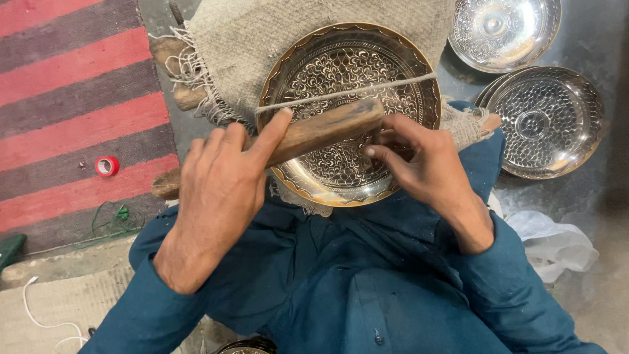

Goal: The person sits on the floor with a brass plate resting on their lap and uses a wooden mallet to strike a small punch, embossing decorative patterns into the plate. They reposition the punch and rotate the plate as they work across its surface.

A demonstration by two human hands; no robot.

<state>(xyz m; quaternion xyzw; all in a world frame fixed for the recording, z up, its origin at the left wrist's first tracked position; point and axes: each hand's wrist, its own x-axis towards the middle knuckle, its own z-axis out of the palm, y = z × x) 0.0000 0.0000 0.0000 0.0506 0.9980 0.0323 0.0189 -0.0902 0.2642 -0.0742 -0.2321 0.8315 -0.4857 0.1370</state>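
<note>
Grey floor, striped rug at left. Your left hand (219,190) is clamping the wooden block (314,131) across the engraved brass plate (347,111) on burlap (262,39); your right hand (419,160) is pinching its far end. Plate looks stiff, slippery: grip the rim.

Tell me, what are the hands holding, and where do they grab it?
The left hand grips a wooden block by its left end; the right hand pinches its right end, over the engraved plate.
</note>
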